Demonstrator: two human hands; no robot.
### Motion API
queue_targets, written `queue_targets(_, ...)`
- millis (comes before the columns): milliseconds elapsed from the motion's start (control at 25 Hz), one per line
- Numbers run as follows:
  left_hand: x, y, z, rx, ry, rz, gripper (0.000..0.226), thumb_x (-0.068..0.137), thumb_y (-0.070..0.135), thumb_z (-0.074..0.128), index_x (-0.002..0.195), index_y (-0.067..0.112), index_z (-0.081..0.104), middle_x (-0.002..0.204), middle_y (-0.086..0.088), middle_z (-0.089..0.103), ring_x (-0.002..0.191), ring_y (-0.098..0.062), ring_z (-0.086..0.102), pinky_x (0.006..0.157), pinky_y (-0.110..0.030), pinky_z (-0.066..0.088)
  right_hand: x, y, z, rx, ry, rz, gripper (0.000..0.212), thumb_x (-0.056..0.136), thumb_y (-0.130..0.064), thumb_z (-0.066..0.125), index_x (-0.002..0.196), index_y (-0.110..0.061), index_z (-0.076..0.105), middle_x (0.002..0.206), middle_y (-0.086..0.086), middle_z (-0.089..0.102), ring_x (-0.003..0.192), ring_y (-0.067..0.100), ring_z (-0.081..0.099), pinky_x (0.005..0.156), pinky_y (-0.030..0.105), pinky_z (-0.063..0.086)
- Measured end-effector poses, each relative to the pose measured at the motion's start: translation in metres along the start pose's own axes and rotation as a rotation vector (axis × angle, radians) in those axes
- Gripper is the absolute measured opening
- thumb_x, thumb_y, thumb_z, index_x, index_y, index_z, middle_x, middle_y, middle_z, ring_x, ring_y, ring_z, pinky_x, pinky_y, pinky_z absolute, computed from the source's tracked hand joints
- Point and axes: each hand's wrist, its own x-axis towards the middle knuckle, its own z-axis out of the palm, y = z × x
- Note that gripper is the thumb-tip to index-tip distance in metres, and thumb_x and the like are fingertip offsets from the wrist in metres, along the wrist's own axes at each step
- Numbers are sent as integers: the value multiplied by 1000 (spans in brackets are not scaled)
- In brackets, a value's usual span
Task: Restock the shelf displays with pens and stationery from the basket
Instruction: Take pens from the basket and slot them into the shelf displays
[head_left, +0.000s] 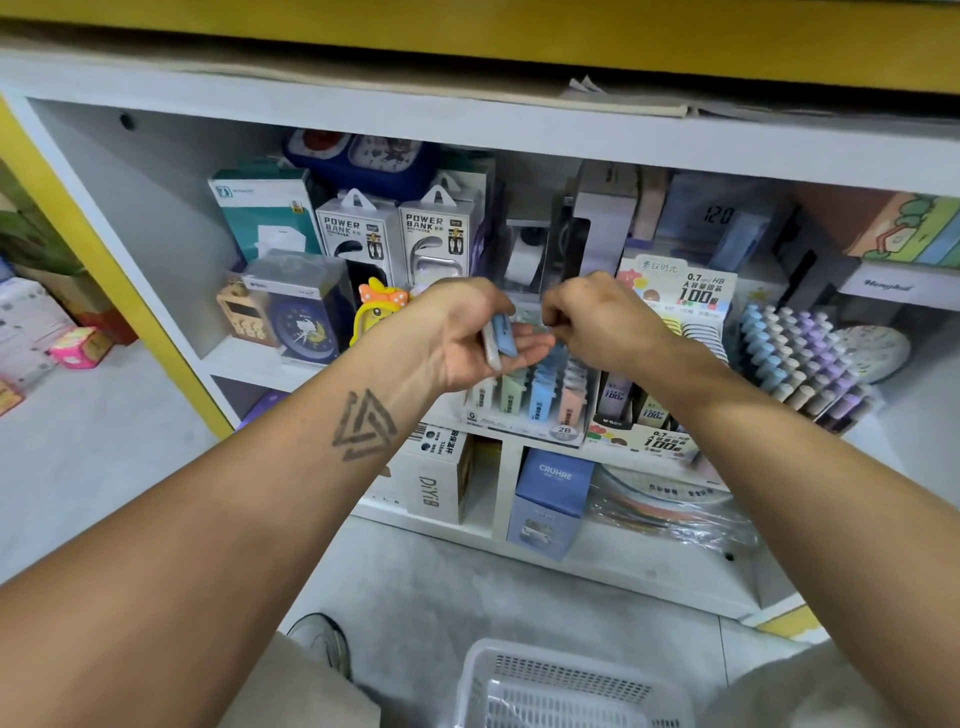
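My left hand (467, 332) is held palm up in front of the middle shelf, its thumb pinning a few slim lead cases (501, 335), one blue and one white, against the palm. My right hand (597, 317) is just to the right with fingers curled, pinching a small pale case (535, 318) at its fingertips above the left palm. Directly below both hands stands a display box of pastel lead cases (530, 402) marked 2B. The white plastic basket (566, 686) sits on the floor at the bottom of the view.
To the right stand a 0.7 HB lead display (675, 322) and a rack of pastel pens (800, 353). Power bank boxes (395, 234) and clocks (306, 322) fill the shelf's left side. Boxes (550, 499) sit on the lower shelf. My shoe (319, 642) is next to the basket.
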Motion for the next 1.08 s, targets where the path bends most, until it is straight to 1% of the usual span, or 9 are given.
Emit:
queue_targets(80,1,0,-1,4,-8,7,15,106,6,34,114,2,46,93,-18,59,99,-31,69,82,-42,55,0,-1,-1,-31,0,-4,9,88,-6,66,90,-15,65,89,10,64,85,33,61,75,41,54)
queue_targets(200,2,-2,-5,52,-5,34,15,106,8,35,116,4,47,95,-15,61,90,-30,67,89,-47,53,-2,-1,-1,-48,-4,0,11,88,-3,65,85,-14,63,84,9,61,81,32,60,72,39,53)
queue_targets(360,2,-1,-9,66,4,46,17,107,10,35,117,7,49,110,-15,63,111,-35,64,91,-52,52,-5,-1,0,-14,17,-3,13,89,0,63,84,-11,63,79,6,59,78,29,60,68,37,52)
queue_targets(440,3,1,-9,50,16,54,19,107,8,34,120,7,48,108,-17,63,114,-38,63,91,-53,52,-4,-2,1,-22,-44,15,13,91,-1,63,93,-13,69,90,8,65,86,29,63,77,40,55)
queue_targets(560,6,1,-10,49,28,64,32,105,0,27,134,1,42,121,-24,63,115,-41,62,93,-53,51,-1,-4,3,-63,-145,70,32,92,-2,59,116,-17,72,115,8,68,103,28,65,90,39,56)
queue_targets(640,7,0,-9,45,-5,54,38,102,-4,26,138,-6,39,127,-30,60,117,-42,60,91,-52,51,2,-6,-3,132,-52,119,27,97,-9,58,118,-18,72,111,0,69,99,20,65,89,30,52)
queue_targets(800,7,-1,-5,101,-62,34,36,100,-7,32,133,-10,47,127,-33,59,116,-41,61,91,-45,53,-2,-14,-25,984,0,262,12,94,-27,69,94,-17,78,77,-2,73,62,10,60,61,26,49)
queue_targets(960,6,-3,-1,111,-92,9,32,99,-6,38,129,-10,52,123,-33,61,110,-40,65,85,-42,57,-9,-13,-32,1015,-19,253,16,87,-29,77,84,-14,78,60,-1,63,49,9,47,46,21,39)
queue_targets(1080,5,-2,-3,151,-51,-22,28,100,3,42,122,-6,56,122,-27,64,110,-37,66,85,-45,57,-10,0,-36,1034,43,270,15,86,-22,78,84,-8,76,58,0,63,47,9,51,48,21,43)
